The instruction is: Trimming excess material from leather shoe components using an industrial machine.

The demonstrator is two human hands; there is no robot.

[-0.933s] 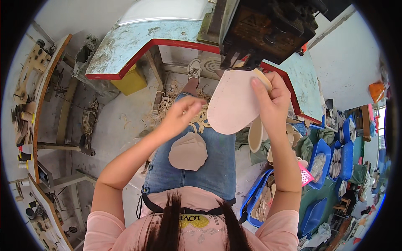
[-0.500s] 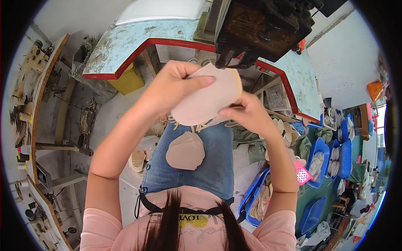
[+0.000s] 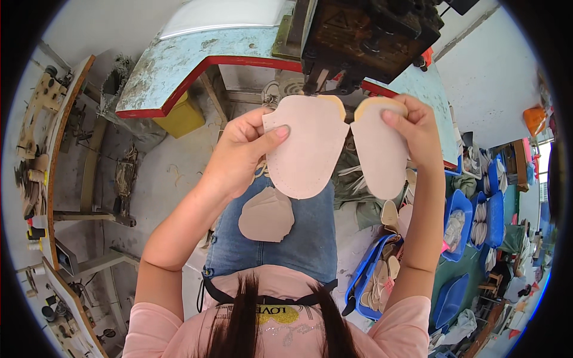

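Note:
My left hand (image 3: 237, 154) pinches a wide, pale shoe piece (image 3: 307, 149) between thumb and fingers. It has a stitched or punched edge and a yellowish strip at its upper right. A narrower, tongue-shaped pale piece (image 3: 383, 158), also yellow-rimmed along its top, is gripped by my right hand (image 3: 422, 132). The two pieces meet, or nearly meet, at one small point between the hands; I cannot tell whether they are joined. Both are held up just below the dark sewing machine head (image 3: 370, 39). On my lap lies a small stack of beige cut pieces (image 3: 267, 218).
A worn light-blue table (image 3: 191, 68) with a red edge curves around the machine. Beneath its left side stands a yellow bin (image 3: 182, 116). Wooden racks (image 3: 70, 161) line the left. To the right, a blue basket (image 3: 365, 271) holds shoe pieces, with more blue trays (image 3: 456, 224) beyond.
The pale pieces, overlapping before, are now spread side by side. My right hand has moved up and to the right with the narrower one; my left hand has dropped slightly.

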